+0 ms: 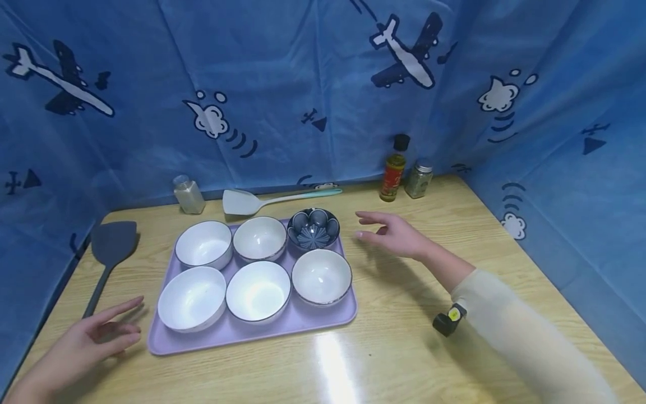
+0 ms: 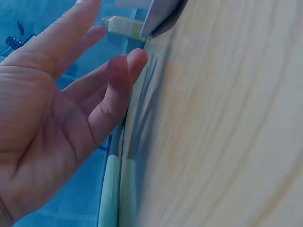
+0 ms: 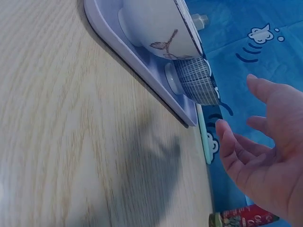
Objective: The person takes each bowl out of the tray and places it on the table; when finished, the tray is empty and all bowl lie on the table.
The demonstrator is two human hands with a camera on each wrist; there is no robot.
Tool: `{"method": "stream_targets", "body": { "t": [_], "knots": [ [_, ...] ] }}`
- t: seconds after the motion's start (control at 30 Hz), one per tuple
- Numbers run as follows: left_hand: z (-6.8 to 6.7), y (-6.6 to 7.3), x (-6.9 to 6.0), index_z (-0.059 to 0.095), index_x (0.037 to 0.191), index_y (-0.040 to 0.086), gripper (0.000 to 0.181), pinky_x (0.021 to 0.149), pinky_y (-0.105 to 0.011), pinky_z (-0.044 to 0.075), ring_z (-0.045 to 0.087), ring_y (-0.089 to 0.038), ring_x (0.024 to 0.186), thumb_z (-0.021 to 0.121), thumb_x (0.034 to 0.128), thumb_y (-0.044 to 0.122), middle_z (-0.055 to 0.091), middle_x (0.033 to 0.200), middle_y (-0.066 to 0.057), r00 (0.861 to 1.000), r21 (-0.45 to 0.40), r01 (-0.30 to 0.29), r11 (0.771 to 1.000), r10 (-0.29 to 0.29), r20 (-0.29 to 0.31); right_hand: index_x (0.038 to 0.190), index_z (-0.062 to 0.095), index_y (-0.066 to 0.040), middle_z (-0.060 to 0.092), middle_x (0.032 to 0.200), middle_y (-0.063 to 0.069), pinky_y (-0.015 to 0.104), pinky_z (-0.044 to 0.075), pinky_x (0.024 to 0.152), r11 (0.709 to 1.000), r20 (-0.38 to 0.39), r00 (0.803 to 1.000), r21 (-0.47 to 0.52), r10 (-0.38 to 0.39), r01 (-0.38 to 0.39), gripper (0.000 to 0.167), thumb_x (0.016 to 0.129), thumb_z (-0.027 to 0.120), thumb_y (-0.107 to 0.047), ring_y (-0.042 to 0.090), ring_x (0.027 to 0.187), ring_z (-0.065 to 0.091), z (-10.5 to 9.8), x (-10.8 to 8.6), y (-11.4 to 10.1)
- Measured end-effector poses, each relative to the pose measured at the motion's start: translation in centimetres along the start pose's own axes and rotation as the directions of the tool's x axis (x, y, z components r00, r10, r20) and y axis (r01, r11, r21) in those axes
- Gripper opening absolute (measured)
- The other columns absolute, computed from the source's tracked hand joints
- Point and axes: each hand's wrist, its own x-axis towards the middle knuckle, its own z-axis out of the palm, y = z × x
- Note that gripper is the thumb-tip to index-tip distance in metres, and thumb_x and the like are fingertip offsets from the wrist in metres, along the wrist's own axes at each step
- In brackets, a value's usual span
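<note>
A lilac tray (image 1: 242, 340) lies on the wooden table with several bowls in two rows. Most are white inside, like the front-right bowl (image 1: 322, 277); the dark patterned bowl (image 1: 313, 229) sits at the back right corner. My left hand (image 1: 96, 342) hovers just left of the tray, near the handle of the dark grey spatula (image 1: 112, 247), fingers loosely bent around nothing. On the other side, my right hand (image 1: 391, 233) is held above the table, a little right of the dark bowl. Its fingers point toward that bowl without touching it, as the right wrist view (image 3: 265, 146) also shows.
Behind the tray lie a white spatula with a mint handle (image 1: 272, 200) and a glass shaker (image 1: 189, 194). An oil bottle (image 1: 393, 171) and a spice jar (image 1: 419, 179) stand at the back right. A blue airplane-print curtain (image 1: 303, 84) hangs along the table's back and sides.
</note>
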Motion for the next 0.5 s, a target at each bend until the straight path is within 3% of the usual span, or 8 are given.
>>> {"method": "stream_targets", "body": {
  "t": [0.1,0.23,0.33,0.5],
  "knots": [
    [0.2,0.1,0.2,0.037,0.154,0.007,0.080,0.068,-0.030,0.060,0.064,0.006,0.093,0.076,0.0885,0.030,0.065,0.130,-0.018,0.999,-0.009,0.024,1.000,-0.023,0.031,0.149,0.047,-0.013,0.054,0.144,0.023,0.030,0.058,0.075,0.998,0.023,1.000,0.068,0.014,-0.015,0.059,0.096,0.068,-0.030,0.034,0.091,0.071,0.5,0.6,0.0],
    [0.5,0.5,0.4,0.037,0.155,0.012,0.082,0.070,-0.027,0.058,0.064,0.008,0.096,0.076,0.0869,0.038,0.063,0.136,-0.012,0.997,-0.011,0.061,0.998,-0.061,0.050,0.150,0.046,-0.012,0.052,0.145,0.024,0.031,0.059,0.074,0.993,0.036,0.999,0.116,0.026,-0.030,0.061,0.096,0.068,-0.030,0.039,0.090,0.071,1.2,1.3,-0.3],
    [0.7,0.9,0.6,0.037,0.155,0.013,0.082,0.074,-0.023,0.057,0.064,0.008,0.099,0.076,0.0874,0.039,0.066,0.131,0.006,0.997,-0.043,0.056,0.998,-0.054,0.063,0.150,0.045,-0.012,0.052,0.146,0.024,0.033,0.060,0.073,0.989,0.039,0.999,0.141,0.031,-0.036,0.062,0.096,0.068,-0.029,0.040,0.088,0.070,1.7,1.7,-0.6],
    [1.0,0.9,0.8,0.039,0.154,0.011,0.078,0.081,-0.023,0.057,0.064,0.005,0.104,0.076,0.0885,0.030,0.052,0.127,0.037,0.997,-0.159,0.028,0.987,-0.016,0.076,0.151,0.043,-0.007,0.051,0.146,0.025,0.033,0.060,0.073,0.983,0.052,0.998,0.174,0.040,-0.048,0.062,0.097,0.067,-0.027,0.033,0.086,0.071,2.4,2.5,-0.6]
  ]
}}
